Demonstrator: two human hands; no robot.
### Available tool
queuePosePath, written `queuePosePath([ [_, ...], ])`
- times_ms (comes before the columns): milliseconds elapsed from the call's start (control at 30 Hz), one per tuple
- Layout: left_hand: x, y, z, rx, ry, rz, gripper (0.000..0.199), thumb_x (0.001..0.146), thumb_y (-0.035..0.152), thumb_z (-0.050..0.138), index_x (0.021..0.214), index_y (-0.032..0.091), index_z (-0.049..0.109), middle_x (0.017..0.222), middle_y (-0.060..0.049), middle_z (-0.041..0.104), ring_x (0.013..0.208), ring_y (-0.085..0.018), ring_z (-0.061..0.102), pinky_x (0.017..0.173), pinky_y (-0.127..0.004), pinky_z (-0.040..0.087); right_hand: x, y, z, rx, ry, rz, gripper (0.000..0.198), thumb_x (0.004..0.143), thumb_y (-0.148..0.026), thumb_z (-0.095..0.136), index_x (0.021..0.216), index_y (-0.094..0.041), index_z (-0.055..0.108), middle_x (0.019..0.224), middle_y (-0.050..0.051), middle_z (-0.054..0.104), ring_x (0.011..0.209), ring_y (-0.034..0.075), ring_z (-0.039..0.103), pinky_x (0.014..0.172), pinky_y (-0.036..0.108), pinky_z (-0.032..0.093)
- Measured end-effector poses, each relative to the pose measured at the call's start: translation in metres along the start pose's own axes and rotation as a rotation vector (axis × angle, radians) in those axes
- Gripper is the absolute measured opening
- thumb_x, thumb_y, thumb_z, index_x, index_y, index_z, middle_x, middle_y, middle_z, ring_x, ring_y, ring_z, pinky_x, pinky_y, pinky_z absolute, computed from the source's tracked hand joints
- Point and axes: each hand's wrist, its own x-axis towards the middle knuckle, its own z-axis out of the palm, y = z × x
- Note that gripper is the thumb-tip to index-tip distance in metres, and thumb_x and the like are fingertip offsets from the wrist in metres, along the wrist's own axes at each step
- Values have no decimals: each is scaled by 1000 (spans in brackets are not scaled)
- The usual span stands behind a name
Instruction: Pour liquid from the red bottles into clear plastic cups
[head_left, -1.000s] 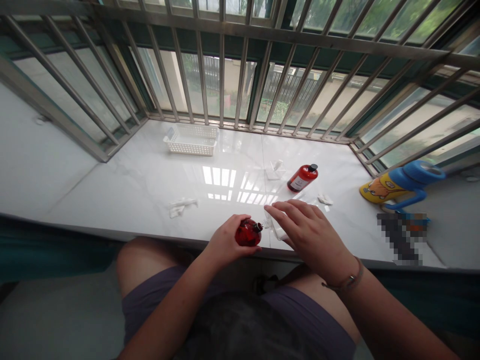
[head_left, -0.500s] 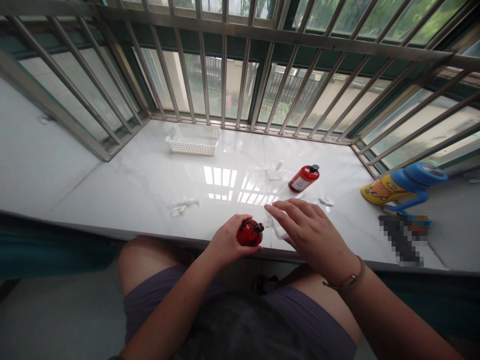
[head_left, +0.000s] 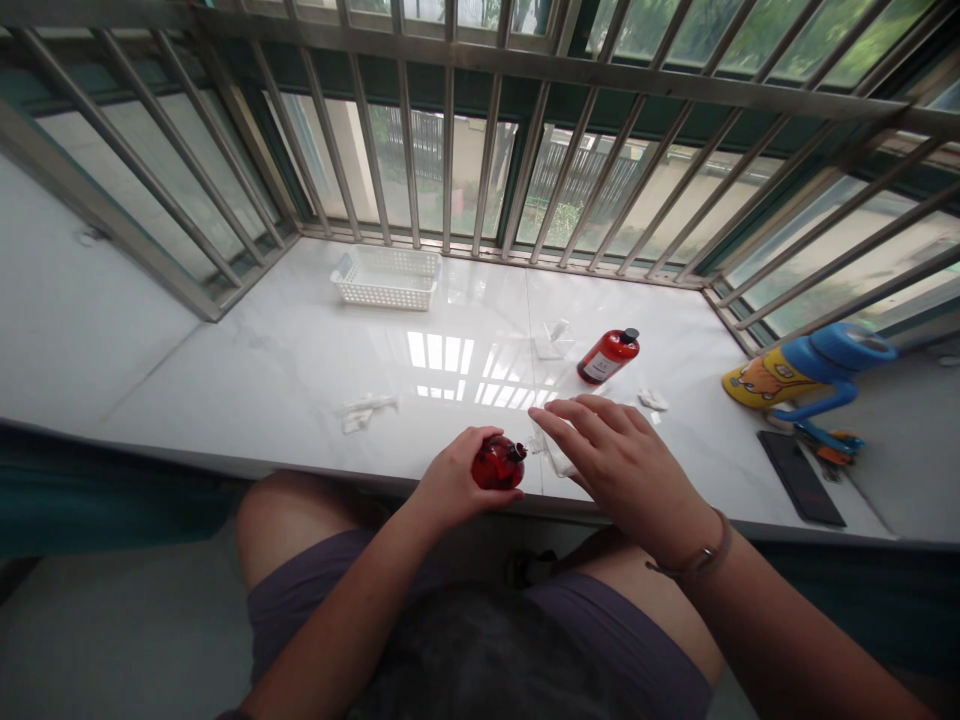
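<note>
My left hand [head_left: 455,477] is wrapped round a red bottle [head_left: 495,464], tilted so that its dark, uncapped neck points right. The mouth lies close to the threaded neck of a clear bottle [head_left: 556,456]; I cannot tell whether the two touch. My right hand [head_left: 611,465] is around the clear bottle, its fingers over the top and its thumb hidden. Much of the clear bottle is covered by this hand. Beyond the right hand stands a second red bottle [head_left: 606,357], with a black cap and a white label.
On the white sill [head_left: 262,370] lie a white plastic basket [head_left: 386,280], crumpled tissues [head_left: 366,410], another tissue [head_left: 652,399] and a small clear stand-like item [head_left: 553,340]. At right are a blue-and-yellow tumbler [head_left: 806,370], a black phone [head_left: 801,478] and keys [head_left: 836,447]. Metal bars [head_left: 495,165] border the back.
Both hands and the bottles stay almost in place; the red bottle has shifted very slightly. The phone and keys, blurred into blocks before, now show clearly.
</note>
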Motion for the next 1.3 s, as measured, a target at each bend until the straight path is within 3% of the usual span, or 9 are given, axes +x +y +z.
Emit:
queuePosePath([
  [1300, 0, 0, 1, 1, 9, -5, 78, 69, 46, 98, 136, 30, 60, 132, -5, 71, 121, -29, 71, 107, -45, 58, 4, 1, -4, -25, 8, -33, 64, 96, -7, 65, 157, -21, 49, 144, 12, 69, 128, 32, 58, 98, 45, 47],
])
